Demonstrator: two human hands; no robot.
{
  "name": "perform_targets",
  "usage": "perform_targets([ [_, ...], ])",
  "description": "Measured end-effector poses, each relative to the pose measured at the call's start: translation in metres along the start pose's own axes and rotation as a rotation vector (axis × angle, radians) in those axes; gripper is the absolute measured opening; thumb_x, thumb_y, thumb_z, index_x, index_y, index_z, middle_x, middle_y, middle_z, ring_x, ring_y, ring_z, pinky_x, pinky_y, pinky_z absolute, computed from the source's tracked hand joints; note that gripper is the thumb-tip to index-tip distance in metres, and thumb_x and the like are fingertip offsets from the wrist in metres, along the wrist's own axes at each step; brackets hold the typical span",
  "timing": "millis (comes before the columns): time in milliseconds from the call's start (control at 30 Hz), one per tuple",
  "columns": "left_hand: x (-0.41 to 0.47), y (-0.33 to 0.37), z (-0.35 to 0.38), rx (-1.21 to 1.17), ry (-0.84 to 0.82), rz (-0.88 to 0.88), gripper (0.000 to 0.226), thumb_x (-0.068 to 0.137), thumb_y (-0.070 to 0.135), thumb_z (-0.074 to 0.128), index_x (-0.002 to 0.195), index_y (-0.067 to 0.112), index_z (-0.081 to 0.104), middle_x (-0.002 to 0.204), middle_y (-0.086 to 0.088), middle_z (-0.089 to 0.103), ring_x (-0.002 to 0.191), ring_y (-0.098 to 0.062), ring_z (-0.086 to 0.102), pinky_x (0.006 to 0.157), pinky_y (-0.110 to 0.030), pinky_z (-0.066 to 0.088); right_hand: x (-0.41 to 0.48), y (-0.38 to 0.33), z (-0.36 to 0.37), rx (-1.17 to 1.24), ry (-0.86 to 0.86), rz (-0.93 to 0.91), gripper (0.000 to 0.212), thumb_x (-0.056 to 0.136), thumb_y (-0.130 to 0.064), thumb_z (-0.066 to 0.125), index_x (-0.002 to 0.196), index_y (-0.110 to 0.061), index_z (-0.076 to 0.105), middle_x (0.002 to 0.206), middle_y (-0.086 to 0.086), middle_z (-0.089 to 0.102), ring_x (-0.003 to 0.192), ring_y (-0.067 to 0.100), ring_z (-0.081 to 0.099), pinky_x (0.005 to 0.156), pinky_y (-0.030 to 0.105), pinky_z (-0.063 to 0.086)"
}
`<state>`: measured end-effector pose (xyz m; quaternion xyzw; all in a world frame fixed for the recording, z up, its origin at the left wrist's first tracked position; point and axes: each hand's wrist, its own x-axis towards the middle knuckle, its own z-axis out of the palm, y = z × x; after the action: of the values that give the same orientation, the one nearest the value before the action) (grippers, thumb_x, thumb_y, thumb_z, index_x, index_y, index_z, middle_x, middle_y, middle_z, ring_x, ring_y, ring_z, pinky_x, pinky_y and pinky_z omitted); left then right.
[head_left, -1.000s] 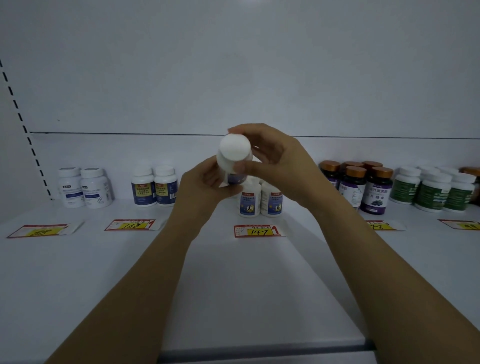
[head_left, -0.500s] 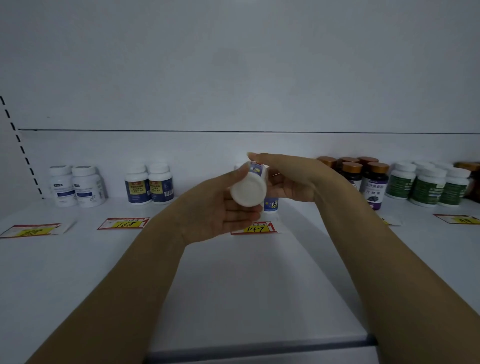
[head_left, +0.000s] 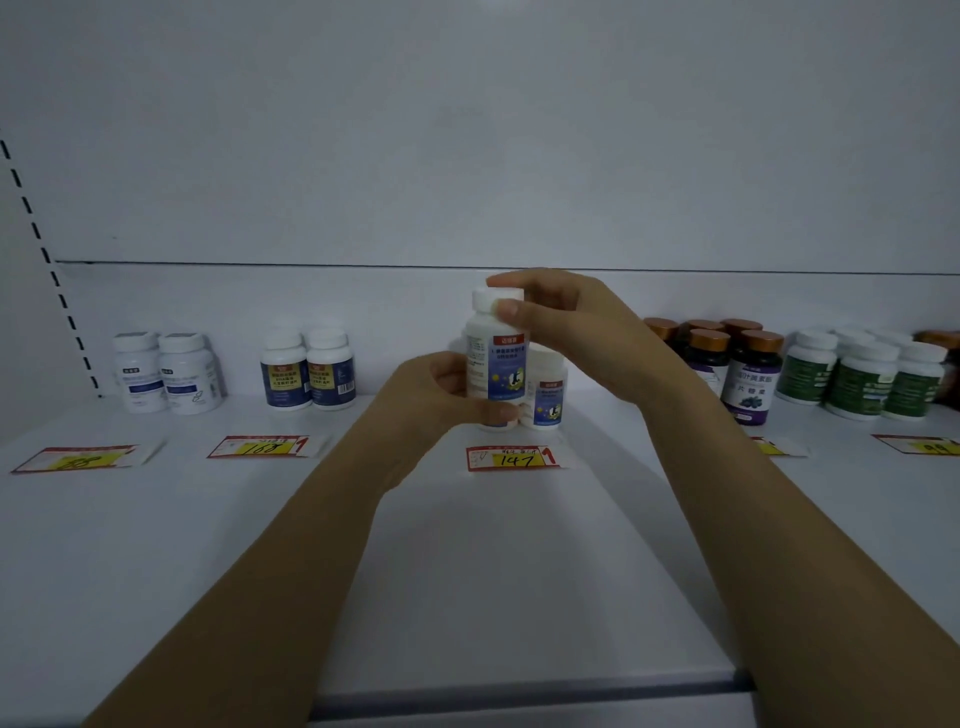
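Two hands are holding a white bottle (head_left: 496, 358) upright, just behind the 147 price tag (head_left: 511, 458).

The left hand (head_left: 431, 400) is gripping the bottle's lower body, its thumb curling across the front near the base. The right hand (head_left: 566, 327) is pinching the white cap (head_left: 491, 300) between thumb and fingertips. The blue-and-red label is facing the camera. A matching bottle (head_left: 545, 389) is standing on the shelf (head_left: 467, 571) behind the tag, partly hidden by the held one. Brown-capped bottles (head_left: 753, 374) are standing well right of the tag, navy-labelled bottles (head_left: 306, 374) well left.
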<state>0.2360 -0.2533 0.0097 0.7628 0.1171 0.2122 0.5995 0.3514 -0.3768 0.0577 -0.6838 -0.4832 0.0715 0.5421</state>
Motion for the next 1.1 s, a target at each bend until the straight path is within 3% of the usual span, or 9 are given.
perform_targets([
  [167,0.003,-0.006,-0.002,0.048,-0.012,0.000,0.040,0.070,0.002,0.077,0.102,0.020,0.062,0.098,0.007,0.069,0.088,-0.004,0.066,0.068,-0.013,0.052,-0.002,-0.003,0.005,-0.201,0.008,0.029,0.033,0.086,-0.039,0.065,0.116,-0.026,0.065,0.106,-0.011,0.069,0.096,0.003,0.065,0.088,0.026,0.053],
  [300,0.006,-0.011,-0.005,0.097,0.014,0.014,0.039,0.071,0.002,0.077,0.103,0.019,0.062,0.100,0.004,0.069,0.087,-0.006,0.066,0.067,-0.013,0.051,0.005,-0.011,0.014,-0.356,0.052,0.002,0.030,0.085,-0.041,0.066,0.108,-0.023,0.069,0.102,-0.010,0.070,0.094,0.005,0.065,0.079,0.020,0.051],
  [400,0.009,-0.017,-0.010,0.124,0.101,0.051,0.039,0.074,0.007,0.077,0.109,0.015,0.060,0.110,0.000,0.067,0.091,-0.008,0.064,0.071,-0.013,0.050,0.017,-0.025,0.018,-0.478,0.021,-0.018,0.032,0.087,-0.036,0.065,0.105,-0.011,0.071,0.104,0.002,0.071,0.097,0.017,0.064,0.083,0.032,0.052],
  [500,0.010,-0.026,-0.012,0.406,0.167,0.019,0.054,0.082,0.025,0.072,0.129,0.014,0.049,0.130,-0.001,0.056,0.112,-0.013,0.054,0.088,-0.020,0.040,0.039,-0.033,0.021,-0.525,0.031,-0.021,0.032,0.086,-0.033,0.066,0.106,-0.008,0.070,0.106,0.004,0.069,0.099,0.018,0.062,0.083,0.029,0.050],
  [633,0.010,-0.043,-0.011,0.872,0.071,-0.067,0.064,0.096,0.036,0.049,0.147,0.007,0.023,0.154,-0.008,0.025,0.141,-0.020,0.023,0.111,-0.028,0.022,0.071,-0.028,0.029,-0.556,0.050,-0.021,0.030,0.086,-0.028,0.065,0.106,-0.006,0.070,0.107,0.002,0.067,0.100,0.016,0.059,0.075,0.023,0.045],
  [733,0.018,-0.054,-0.015,1.039,0.030,-0.135,0.060,0.101,0.038,0.034,0.147,0.002,0.021,0.155,-0.014,0.020,0.143,-0.026,0.019,0.116,-0.033,0.015,0.089,-0.018,0.036,-0.551,0.092,-0.007,0.033,0.086,-0.026,0.064,0.108,-0.001,0.068,0.111,0.009,0.067,0.102,0.021,0.061,0.080,0.030,0.049],
  [867,0.024,-0.066,-0.014,1.179,-0.021,-0.163,0.061,0.102,0.041,0.024,0.148,0.001,0.018,0.157,-0.015,0.016,0.144,-0.027,0.015,0.118,-0.038,0.013,0.100,0.003,0.043,-0.583,0.064,0.042,0.033,0.086,-0.023,0.063,0.108,0.001,0.068,0.112,0.014,0.067,0.101,0.024,0.061,0.071,0.027,0.048],
  [967,0.026,-0.069,-0.013,1.212,-0.036,-0.172,0.063,0.102,0.042,0.020,0.149,0.001,0.015,0.158,-0.015,0.012,0.145,-0.027,0.012,0.119,-0.038,0.011,0.101,0.019,0.047,-0.600,0.040,0.084,0.036,0.086,-0.021,0.064,0.108,0.008,0.066,0.113,0.021,0.066,0.104,0.030,0.061,0.082,0.038,0.051],
  [1100,0.027,-0.069,-0.013,1.223,-0.035,-0.175,0.063,0.102,0.043,0.020,0.149,0.001,0.014,0.158,-0.014,0.011,0.146,-0.026,0.010,0.118,-0.037,0.010,0.098,0.031,0.055,-0.645,-0.003,0.083,0.039,0.086,-0.023,0.065,0.111,0.007,0.064,0.113,0.021,0.065,0.104,0.029,0.060,0.077,0.032,0.051],
])
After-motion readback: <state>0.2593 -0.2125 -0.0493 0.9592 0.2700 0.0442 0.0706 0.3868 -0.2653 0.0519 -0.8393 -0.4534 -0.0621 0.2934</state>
